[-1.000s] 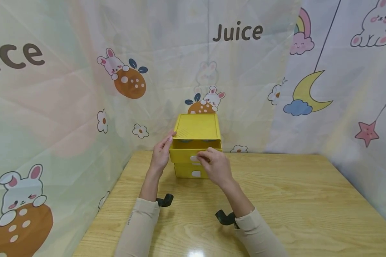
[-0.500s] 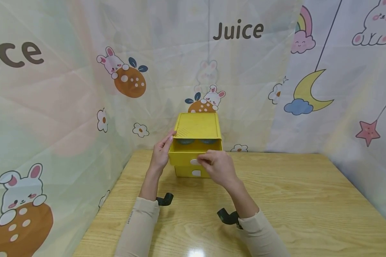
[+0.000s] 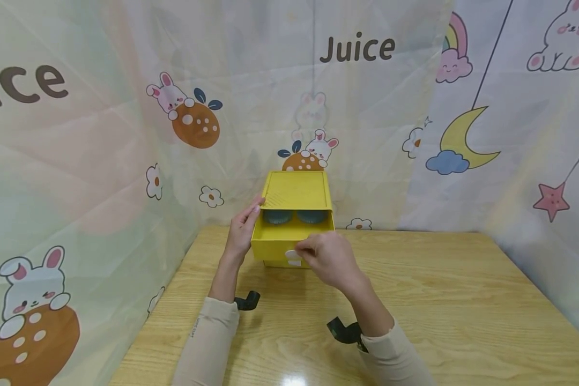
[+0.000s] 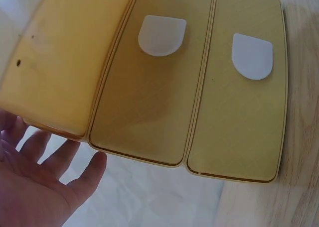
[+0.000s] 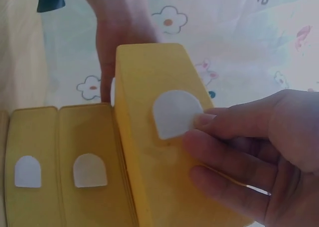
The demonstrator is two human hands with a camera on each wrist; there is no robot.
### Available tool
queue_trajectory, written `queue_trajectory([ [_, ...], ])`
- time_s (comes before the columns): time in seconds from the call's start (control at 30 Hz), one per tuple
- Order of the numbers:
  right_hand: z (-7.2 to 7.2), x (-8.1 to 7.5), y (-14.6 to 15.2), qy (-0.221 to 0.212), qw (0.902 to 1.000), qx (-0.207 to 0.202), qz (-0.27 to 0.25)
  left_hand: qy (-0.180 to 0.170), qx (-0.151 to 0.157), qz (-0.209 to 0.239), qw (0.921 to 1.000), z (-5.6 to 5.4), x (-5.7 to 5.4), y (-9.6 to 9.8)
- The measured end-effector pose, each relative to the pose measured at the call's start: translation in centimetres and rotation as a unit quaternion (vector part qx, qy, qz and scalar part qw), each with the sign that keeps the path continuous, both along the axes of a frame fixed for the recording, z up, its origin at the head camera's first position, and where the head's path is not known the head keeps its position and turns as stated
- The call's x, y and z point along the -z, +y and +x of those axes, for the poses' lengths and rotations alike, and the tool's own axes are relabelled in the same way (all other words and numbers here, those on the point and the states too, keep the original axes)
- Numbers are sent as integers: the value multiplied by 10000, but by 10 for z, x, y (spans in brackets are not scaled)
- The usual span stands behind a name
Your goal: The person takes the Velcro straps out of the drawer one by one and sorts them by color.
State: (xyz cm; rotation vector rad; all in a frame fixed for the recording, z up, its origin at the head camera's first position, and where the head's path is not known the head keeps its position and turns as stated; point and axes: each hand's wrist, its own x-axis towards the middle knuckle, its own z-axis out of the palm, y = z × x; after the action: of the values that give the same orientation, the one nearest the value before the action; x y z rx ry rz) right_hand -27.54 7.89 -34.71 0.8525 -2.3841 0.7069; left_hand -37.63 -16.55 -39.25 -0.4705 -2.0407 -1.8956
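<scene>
A yellow drawer cabinet (image 3: 296,190) stands on the table, its top drawer (image 3: 269,250) pulled well out. My right hand (image 3: 329,259) pinches the white tab handle (image 5: 174,110) on that drawer's front between thumb and fingers. Flat along the cabinet's left side lies my left hand (image 3: 241,231); in the left wrist view its fingers (image 4: 62,160) are extended against the side. Two grey-blue, ridged round things (image 3: 277,216) sit side by side towards the back of the drawer, partly hidden under the cabinet top. Lower drawers (image 4: 239,112) with white tabs are closed.
The wooden table (image 3: 444,300) spreads out in front and to the right. A printed fabric backdrop (image 3: 366,118) rises close behind the cabinet and along both sides. A black curved mount (image 3: 343,331) juts from my right wrist, another (image 3: 248,301) from my left.
The top drawer has slid further out towards me, with my right hand on its handle, and the two round things inside have come into fuller view. My left hand has stayed at the cabinet's side.
</scene>
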Motion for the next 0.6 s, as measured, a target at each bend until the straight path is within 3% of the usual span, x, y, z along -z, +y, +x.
queue_trajectory([
  [0.4,20,-12,1,-205,9982,-310,468,44,-5,60,10000,2,-2,0],
  [0.6,24,-12,1,-278,9974,-336,582,43,-11,76,10000,3,-2,1],
])
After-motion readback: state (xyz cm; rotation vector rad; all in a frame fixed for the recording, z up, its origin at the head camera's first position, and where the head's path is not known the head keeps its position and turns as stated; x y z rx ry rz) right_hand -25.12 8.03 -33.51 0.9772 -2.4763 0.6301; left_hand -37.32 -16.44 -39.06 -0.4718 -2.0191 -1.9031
